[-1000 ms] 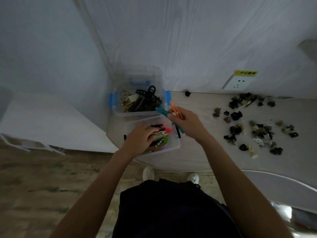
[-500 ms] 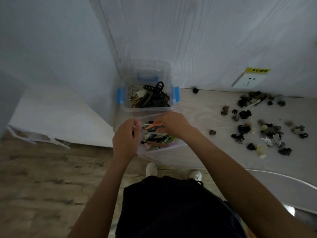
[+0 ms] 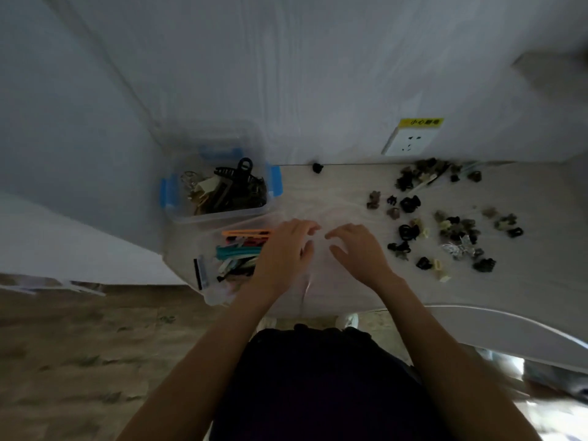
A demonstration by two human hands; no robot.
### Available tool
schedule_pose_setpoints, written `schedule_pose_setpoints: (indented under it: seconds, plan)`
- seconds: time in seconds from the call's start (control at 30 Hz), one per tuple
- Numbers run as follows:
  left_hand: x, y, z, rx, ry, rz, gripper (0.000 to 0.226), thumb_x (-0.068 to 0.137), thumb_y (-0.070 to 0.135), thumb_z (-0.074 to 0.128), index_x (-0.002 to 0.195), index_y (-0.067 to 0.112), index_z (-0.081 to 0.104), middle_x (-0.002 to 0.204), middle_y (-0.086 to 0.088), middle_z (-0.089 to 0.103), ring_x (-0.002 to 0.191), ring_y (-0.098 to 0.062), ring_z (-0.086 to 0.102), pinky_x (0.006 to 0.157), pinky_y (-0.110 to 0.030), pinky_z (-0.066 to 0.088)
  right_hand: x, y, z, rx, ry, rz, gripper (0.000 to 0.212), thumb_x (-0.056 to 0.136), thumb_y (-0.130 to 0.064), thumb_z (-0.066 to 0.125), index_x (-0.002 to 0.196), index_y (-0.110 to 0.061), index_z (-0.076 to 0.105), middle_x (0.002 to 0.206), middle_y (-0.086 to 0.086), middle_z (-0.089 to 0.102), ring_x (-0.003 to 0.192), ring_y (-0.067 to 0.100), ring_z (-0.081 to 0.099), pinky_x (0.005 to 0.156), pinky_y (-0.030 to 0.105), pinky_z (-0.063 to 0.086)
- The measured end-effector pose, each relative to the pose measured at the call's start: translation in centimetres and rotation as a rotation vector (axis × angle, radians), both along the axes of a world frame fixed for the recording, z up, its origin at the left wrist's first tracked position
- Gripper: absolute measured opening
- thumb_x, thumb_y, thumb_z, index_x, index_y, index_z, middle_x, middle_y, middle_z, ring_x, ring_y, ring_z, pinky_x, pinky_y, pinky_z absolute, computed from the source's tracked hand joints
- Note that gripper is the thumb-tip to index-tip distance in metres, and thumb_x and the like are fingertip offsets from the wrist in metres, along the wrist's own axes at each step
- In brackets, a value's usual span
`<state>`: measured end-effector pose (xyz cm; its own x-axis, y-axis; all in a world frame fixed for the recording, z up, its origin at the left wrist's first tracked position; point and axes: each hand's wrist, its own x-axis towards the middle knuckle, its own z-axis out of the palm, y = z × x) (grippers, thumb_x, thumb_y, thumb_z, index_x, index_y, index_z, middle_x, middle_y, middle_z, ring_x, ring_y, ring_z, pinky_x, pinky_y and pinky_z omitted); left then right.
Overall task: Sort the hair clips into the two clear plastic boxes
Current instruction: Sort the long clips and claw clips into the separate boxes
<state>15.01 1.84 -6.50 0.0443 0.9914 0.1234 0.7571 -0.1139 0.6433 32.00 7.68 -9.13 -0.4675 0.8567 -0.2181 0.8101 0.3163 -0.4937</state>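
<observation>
At far left on the desk (image 3: 334, 192) stands the far clear box (image 3: 219, 214), blue-latched, holding dark claw clips (image 3: 237, 178). In front of it the near clear box (image 3: 211, 294) holds long flat clips (image 3: 238, 253) in orange, teal and pink. The left hand (image 3: 288, 249) hovers at this box's right edge, fingers loosely spread, its grip released and empty. Just beside it the right hand (image 3: 358, 253) hangs over bare desk, likewise released, holding nothing. Further right lie the unsorted small claw clips (image 3: 445, 224), scattered and well apart from both boxes. These look light, stiff and springy; a pinch across the closed body, not the teeth, should lift each one without snagging its neighbours.
</observation>
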Motion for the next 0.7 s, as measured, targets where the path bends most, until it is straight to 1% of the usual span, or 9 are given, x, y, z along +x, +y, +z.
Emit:
schedule_pose_setpoints:
  seconds: [0.07, 0.13, 0.2, 0.3, 0.4, 0.5, 0.57, 0.63, 0.7]
  plan:
    - [3.3, 0.8, -0.7, -0.051, 0.059, -0.089, 0.028, 0.087, 0.010, 0.052, 0.115, 0.012, 0.056, 0.108, -0.005, 0.060, 0.099, -0.021, 0.054, 0.080, -0.032, 0.047, 1.8, 0.2, -0.9, -0.007, -0.057, 0.042, 0.029, 0.089, -0.020, 0.054, 0.118, -0.021, 0.059, 0.124, 0.006, 0.057, 0.114, 0.030, 0.047, 0.096, 0.036, 0.037]
    - [5.3, 1.0, -1.9, -0.126, 0.140, -0.143, 0.031, 0.086, 0.009, 0.052, 0.117, 0.010, 0.055, 0.112, -0.009, 0.058, 0.102, -0.025, 0.053, 0.082, -0.036, 0.049, 3.0, 0.3, -1.5, -0.002, -0.098, 0.087, 0.033, 0.090, -0.022, 0.053, 0.123, -0.020, 0.055, 0.129, 0.007, 0.054, 0.120, 0.029, 0.044, 0.099, 0.038, 0.036]
    - [6.9, 0.9, -3.0, -0.235, 0.202, -0.132, 0.036, 0.086, 0.009, 0.051, 0.122, 0.011, 0.052, 0.118, -0.009, 0.054, 0.107, -0.027, 0.050, 0.084, -0.041, 0.047, 4.6, 0.4, -1.9, -0.012, -0.152, 0.151, 0.036, 0.092, -0.023, 0.050, 0.127, -0.015, 0.051, 0.137, 0.007, 0.047, 0.128, 0.028, 0.037, 0.103, 0.038, 0.032]
    - [7.9, -0.1, -3.8, -0.374, 0.238, -0.050, 0.040, 0.086, 0.009, 0.049, 0.126, 0.014, 0.047, 0.124, -0.007, 0.048, 0.113, -0.025, 0.043, 0.086, -0.037, 0.043, 6.9, 0.8, -2.3, -0.015, -0.144, 0.217, 0.037, 0.091, -0.019, 0.050, 0.128, -0.015, 0.051, 0.143, 0.006, 0.041, 0.135, 0.024, 0.032, 0.107, 0.039, 0.028]
    - [8.5, -1.6, -4.4, -0.386, 0.282, 0.053, 0.044, 0.081, 0.000, 0.048, 0.123, 0.012, 0.050, 0.123, -0.010, 0.051, 0.111, -0.029, 0.045, 0.085, -0.039, 0.042, 9.3, 1.5, -2.8, 0.012, -0.109, 0.208, 0.036, 0.089, -0.015, 0.052, 0.125, -0.013, 0.053, 0.142, 0.006, 0.043, 0.135, 0.026, 0.033, 0.108, 0.042, 0.031]
    - [8.4, -3.3, -5.3, -0.406, 0.355, 0.135, 0.048, 0.074, -0.010, 0.048, 0.117, 0.011, 0.053, 0.122, -0.010, 0.052, 0.112, -0.031, 0.045, 0.077, -0.042, 0.047, 11.1, 2.0, -3.1, 0.039, -0.101, 0.204, 0.035, 0.090, -0.014, 0.051, 0.124, -0.010, 0.054, 0.142, 0.009, 0.042, 0.133, 0.028, 0.035, 0.110, 0.041, 0.031]
    - [9.0, -4.3, -5.3, -0.420, 0.343, 0.226, 0.048, 0.074, -0.012, 0.047, 0.116, 0.011, 0.052, 0.124, -0.008, 0.049, 0.114, -0.030, 0.043, 0.072, -0.044, 0.049, 12.4, 2.0, -3.4, 0.062, -0.031, 0.199, 0.030, 0.089, -0.011, 0.053, 0.119, -0.008, 0.058, 0.138, 0.013, 0.046, 0.129, 0.031, 0.040, 0.108, 0.042, 0.035]
    - [9.2, -4.6, -5.3, -0.402, 0.312, 0.292, 0.048, 0.076, -0.013, 0.044, 0.117, 0.010, 0.052, 0.126, -0.009, 0.047, 0.116, -0.030, 0.041, 0.075, -0.045, 0.050, 13.3, 2.2, -3.3, 0.087, 0.058, 0.166, 0.026, 0.088, -0.008, 0.054, 0.113, -0.008, 0.062, 0.133, 0.014, 0.049, 0.125, 0.031, 0.044, 0.104, 0.043, 0.040]
    - [9.4, -4.3, -5.7, -0.356, 0.269, 0.343, 0.050, 0.075, -0.017, 0.043, 0.118, 0.008, 0.054, 0.128, -0.012, 0.047, 0.116, -0.032, 0.042, 0.082, -0.044, 0.047, 14.2, 2.2, -3.1, 0.094, 0.115, 0.145, 0.025, 0.088, -0.007, 0.054, 0.111, -0.011, 0.062, 0.132, 0.012, 0.050, 0.124, 0.028, 0.043, 0.102, 0.038, 0.041]
